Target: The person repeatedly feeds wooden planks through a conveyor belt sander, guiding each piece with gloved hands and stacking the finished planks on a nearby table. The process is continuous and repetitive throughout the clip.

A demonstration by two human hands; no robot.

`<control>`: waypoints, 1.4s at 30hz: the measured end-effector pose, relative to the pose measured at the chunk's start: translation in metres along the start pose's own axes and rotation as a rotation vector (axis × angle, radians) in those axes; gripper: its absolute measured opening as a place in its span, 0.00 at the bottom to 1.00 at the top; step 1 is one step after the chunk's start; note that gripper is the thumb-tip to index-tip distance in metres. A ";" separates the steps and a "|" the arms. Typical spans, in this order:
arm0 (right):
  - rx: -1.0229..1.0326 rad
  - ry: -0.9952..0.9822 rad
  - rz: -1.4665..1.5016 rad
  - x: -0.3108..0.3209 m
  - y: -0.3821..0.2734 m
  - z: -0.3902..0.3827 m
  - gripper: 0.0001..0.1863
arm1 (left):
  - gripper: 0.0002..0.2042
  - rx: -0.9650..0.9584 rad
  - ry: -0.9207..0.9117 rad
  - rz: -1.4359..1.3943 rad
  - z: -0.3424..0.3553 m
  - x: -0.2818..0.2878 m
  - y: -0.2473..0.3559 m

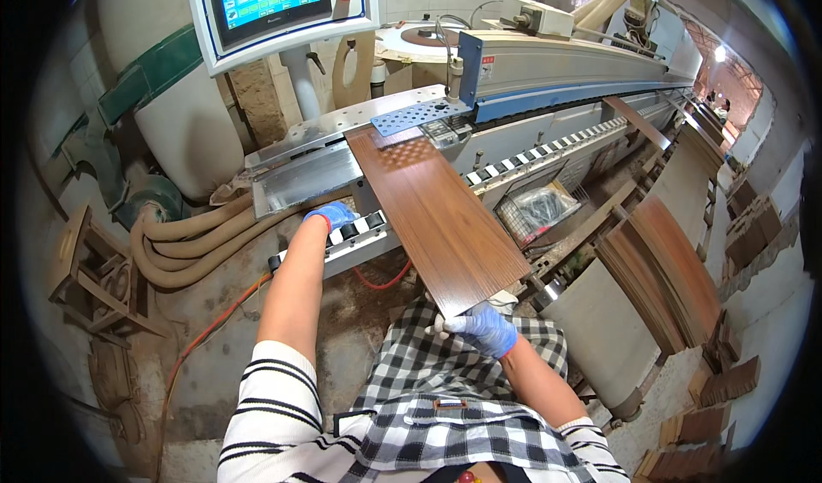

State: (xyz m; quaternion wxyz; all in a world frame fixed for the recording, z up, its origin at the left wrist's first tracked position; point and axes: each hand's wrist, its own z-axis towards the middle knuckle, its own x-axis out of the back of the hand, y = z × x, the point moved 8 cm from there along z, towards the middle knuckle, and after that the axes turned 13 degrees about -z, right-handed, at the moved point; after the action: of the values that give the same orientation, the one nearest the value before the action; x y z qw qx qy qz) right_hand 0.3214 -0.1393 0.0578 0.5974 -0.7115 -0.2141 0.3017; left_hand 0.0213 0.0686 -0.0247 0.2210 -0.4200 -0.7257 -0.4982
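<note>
A long brown wood-grain board [437, 217] lies slanting across the machine's infeed, its far end by the perforated blue plate [417, 116]. My right hand [484, 329], in a blue glove with pale fingertips, is closed on the board's near end, in front of my checked apron. To the left of the board, my left hand [336, 216], also gloved in blue, rests at the roller rail [360, 236]; its fingers are too small and partly hidden to tell how they are bent. The board's underside is out of sight.
A control screen [272, 2] with a red button stands at the upper left. The long machine [565, 72] runs away to the right. Stacked brown boards [664, 269] lie at the right. Thick hoses [193, 243] and a wooden stool [90, 269] are on the left.
</note>
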 end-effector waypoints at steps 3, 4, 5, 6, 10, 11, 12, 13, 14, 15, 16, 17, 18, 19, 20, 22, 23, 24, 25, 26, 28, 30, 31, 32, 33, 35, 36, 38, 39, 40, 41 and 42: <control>-0.081 0.068 -0.031 0.007 0.007 -0.009 0.23 | 0.26 -0.003 0.003 0.028 0.003 -0.001 0.001; -0.097 0.094 -0.024 0.010 0.012 -0.011 0.22 | 0.26 -0.016 0.011 0.030 0.001 0.000 0.004; -0.096 0.132 -0.018 0.015 0.012 -0.014 0.21 | 0.26 -0.028 0.019 0.033 0.000 0.001 0.007; -0.095 0.169 -0.013 0.020 0.012 -0.016 0.20 | 0.26 -0.032 0.011 0.036 0.001 -0.001 0.007; -0.100 0.261 -0.063 0.040 0.021 -0.020 0.17 | 0.25 -0.039 0.013 0.004 0.005 0.001 0.000; -0.107 0.288 -0.060 0.043 0.020 -0.022 0.17 | 0.25 -0.031 0.017 -0.037 0.005 0.000 -0.001; -0.102 0.318 -0.038 0.046 0.021 -0.024 0.16 | 0.25 -0.024 0.021 -0.078 0.004 0.000 -0.002; -0.096 0.349 -0.017 0.049 0.021 -0.026 0.16 | 0.25 -0.062 0.023 -0.054 0.003 0.001 0.002; -0.090 0.381 0.004 0.053 0.022 -0.029 0.16 | 0.25 -0.047 0.026 -0.034 0.004 0.001 0.003; -0.106 0.425 0.074 0.058 0.024 -0.031 0.15 | 0.25 -0.031 0.028 -0.014 0.003 0.002 0.003; -0.133 0.461 0.058 0.062 0.024 -0.034 0.15 | 0.24 -0.012 0.030 0.006 0.000 0.003 0.004; -0.160 0.496 0.042 0.066 0.020 -0.036 0.16 | 0.24 -0.064 0.023 0.033 0.002 0.002 0.004; -0.187 0.532 0.026 0.071 0.019 -0.039 0.16 | 0.22 -0.062 0.043 0.036 0.001 0.003 0.002; -0.093 0.540 -0.013 0.079 0.017 -0.038 0.16 | 0.20 -0.066 0.063 0.038 0.001 0.003 0.004; -0.066 0.574 -0.002 0.088 0.018 -0.040 0.13 | 0.19 -0.070 0.082 0.040 0.001 0.004 0.005; -0.122 0.600 0.039 0.102 0.020 -0.046 0.11 | 0.20 -0.092 0.068 0.034 0.002 0.004 0.005; -0.168 0.616 0.029 0.104 0.013 -0.050 0.09 | 0.21 -0.093 0.060 0.045 0.002 0.004 0.003; -0.096 0.633 -0.002 0.114 0.014 -0.049 0.09 | 0.22 -0.094 0.051 0.056 0.003 0.004 0.001; -0.101 0.645 -0.010 0.124 0.017 -0.050 0.09 | 0.22 -0.076 0.034 0.047 0.004 0.003 -0.001; -0.105 0.657 -0.019 0.133 0.019 -0.052 0.10 | 0.22 -0.066 0.032 0.048 0.004 0.003 -0.002; -0.134 0.728 -0.044 0.143 0.008 -0.060 0.13 | 0.22 -0.046 0.028 0.050 0.003 0.002 -0.002; -0.129 0.761 -0.048 0.159 0.007 -0.064 0.14 | 0.21 -0.070 0.011 0.049 0.002 0.000 0.004; -0.114 0.784 0.004 0.168 0.009 -0.066 0.16 | 0.21 -0.094 0.006 0.022 0.001 0.000 0.005; -0.113 0.816 -0.031 0.177 0.007 -0.069 0.16 | 0.21 -0.121 -0.002 -0.005 0.000 0.000 0.007; -0.101 0.843 -0.040 0.184 0.005 -0.072 0.16 | 0.19 -0.090 -0.022 -0.003 0.002 0.000 0.005; -0.076 0.914 -0.098 0.206 0.006 -0.081 0.15 | 0.19 -0.042 -0.018 -0.077 0.006 -0.002 -0.001; -0.041 0.915 -0.076 0.210 0.003 -0.085 0.14 | 0.18 -0.033 -0.016 -0.128 0.007 -0.001 -0.012; 0.003 0.959 0.003 0.217 -0.004 -0.102 0.14 | 0.13 -0.004 0.048 -0.233 0.010 0.005 -0.044; 0.036 0.976 0.074 0.233 0.009 -0.123 0.17 | 0.13 -0.026 0.035 -0.271 0.013 0.002 -0.035; 0.044 1.075 0.030 0.247 0.014 -0.149 0.19 | 0.13 -0.007 0.020 -0.255 0.012 0.001 -0.029; 0.066 1.169 0.000 0.264 0.023 -0.178 0.19 | 0.14 -0.003 0.014 -0.217 0.010 0.003 -0.027; 0.082 1.287 -0.035 0.283 0.033 -0.219 0.20 | 0.16 -0.013 -0.038 -0.182 0.002 -0.002 0.007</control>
State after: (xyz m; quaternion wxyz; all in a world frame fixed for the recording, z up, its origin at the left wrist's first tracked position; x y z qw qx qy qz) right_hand 0.6754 -0.1156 -0.0007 0.6379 -0.7232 0.1874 -0.1872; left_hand 0.0283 0.0705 -0.0233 0.1582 -0.3632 -0.7617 -0.5127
